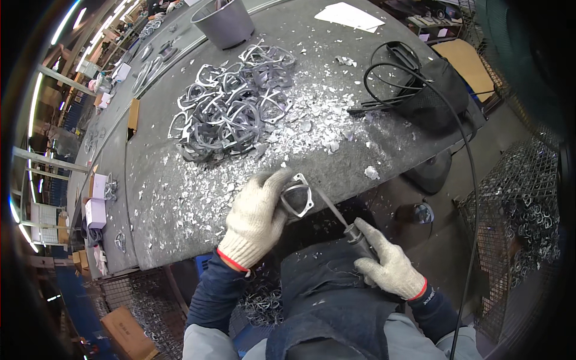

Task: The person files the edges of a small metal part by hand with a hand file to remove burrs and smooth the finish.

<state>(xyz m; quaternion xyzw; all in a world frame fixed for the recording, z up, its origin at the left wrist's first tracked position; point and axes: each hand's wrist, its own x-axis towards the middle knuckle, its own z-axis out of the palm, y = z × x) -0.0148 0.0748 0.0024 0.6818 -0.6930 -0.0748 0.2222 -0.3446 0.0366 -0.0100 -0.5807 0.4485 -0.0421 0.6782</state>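
Note:
My left hand (255,216), in a knitted off-white glove with a red cuff edge, grips a silvery open metal frame (309,201) by one side, just off the table's near edge. My right hand (393,267), gloved alike, is closed round the cylindrical grey body of a file-like tool (358,239). Its long thin blade (331,207) slants up and left toward the frame; whether the two touch I cannot tell. Beyond my left hand lies a heap of similar metal frames (231,108) on the dark table (156,198).
Silvery flakes (318,132) are strewn over the table. A grey bucket (223,27) stands at the back, near white paper (349,17). A black bag (435,96) sits at the right, a black cable (471,174) hanging past my right arm. Wire cages (498,234) flank the workplace.

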